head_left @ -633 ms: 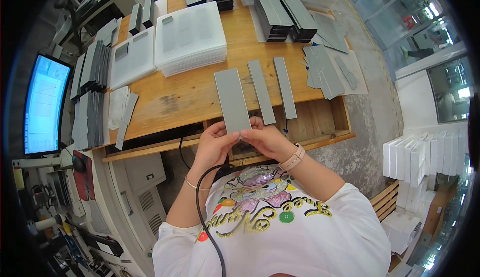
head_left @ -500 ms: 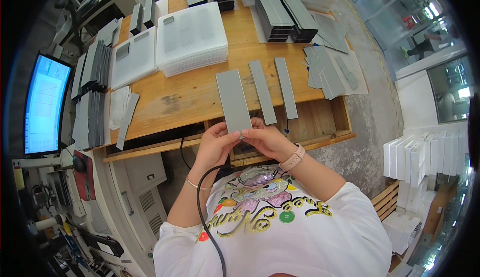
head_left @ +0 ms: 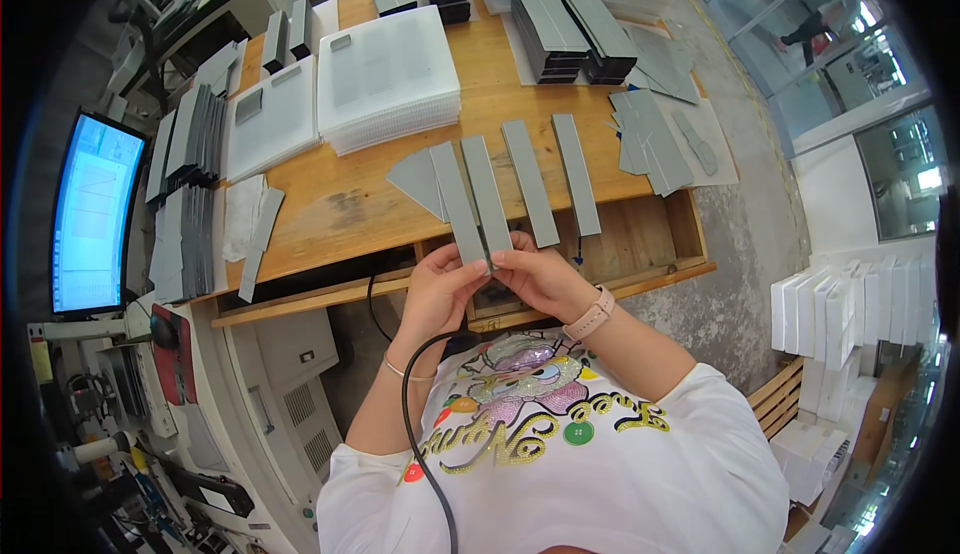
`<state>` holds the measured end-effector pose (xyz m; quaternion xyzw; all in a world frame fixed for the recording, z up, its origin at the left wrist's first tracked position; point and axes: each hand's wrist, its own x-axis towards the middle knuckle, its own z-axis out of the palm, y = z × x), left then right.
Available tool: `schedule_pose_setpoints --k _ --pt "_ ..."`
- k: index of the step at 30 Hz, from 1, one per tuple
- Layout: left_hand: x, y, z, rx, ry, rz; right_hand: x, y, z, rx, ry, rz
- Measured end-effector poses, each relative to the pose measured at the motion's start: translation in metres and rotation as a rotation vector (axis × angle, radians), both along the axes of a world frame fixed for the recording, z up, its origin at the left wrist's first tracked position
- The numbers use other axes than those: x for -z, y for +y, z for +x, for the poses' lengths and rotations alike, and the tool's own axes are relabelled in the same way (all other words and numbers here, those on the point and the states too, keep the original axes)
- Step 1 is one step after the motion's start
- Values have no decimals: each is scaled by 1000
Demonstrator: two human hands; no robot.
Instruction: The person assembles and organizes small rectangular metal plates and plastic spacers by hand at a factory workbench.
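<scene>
My left hand (head_left: 446, 280) is closed, thumb on top, on the near end of a narrow grey strip (head_left: 456, 206). Thin grey sheets (head_left: 418, 184) fan out to the left from beneath that strip; whether they are joined to it I cannot tell. In my right hand (head_left: 543, 276), also closed, is the near end of a second grey strip (head_left: 486, 196), with a slim gap between the two. Both hands almost touch at the table's front edge. To the right, a grey strip (head_left: 529, 182) and another grey bar (head_left: 575, 174) lie side by side over the edge.
An open wooden drawer (head_left: 690, 229) sits under the table edge. Stacked translucent sheets (head_left: 390, 74) stand at back left, dark-sided grey stacks (head_left: 549, 34) at back right. Loose grey pieces (head_left: 652, 144) lie right. A black cable (head_left: 408, 394) crosses by my left forearm; a monitor (head_left: 97, 216) stands left.
The wide grey panel between my hands has parted into two narrow strips, one in each hand. Thin grey sheets now fan out to the left of them.
</scene>
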<state>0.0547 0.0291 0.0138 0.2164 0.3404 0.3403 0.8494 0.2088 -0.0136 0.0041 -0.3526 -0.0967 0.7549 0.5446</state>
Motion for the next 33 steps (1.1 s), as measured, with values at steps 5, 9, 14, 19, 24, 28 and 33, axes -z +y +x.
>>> schedule_pose_setpoints --k 5,9,14,19,24,28,33 --pt "0 -2 0 -22 3 12 -1 -1 -1 17 11 12" --pt "0 0 -4 -30 -16 25 2 3 0 45 -26 19" --pt "0 2 -15 -82 -17 54 -10 1 0 89 -12 38" --pt "-6 0 -24 -92 23 113 -8 -25 9 -34 -43 -65" --pt "-14 4 -30 -101 78 198 -71 -30 24 -465 -728 220" --pt "-40 10 -14 -120 121 263 -114 39 26 -143 -1142 427" --pt "-37 31 -6 -133 115 362 -106 119 8 -188 -838 382"
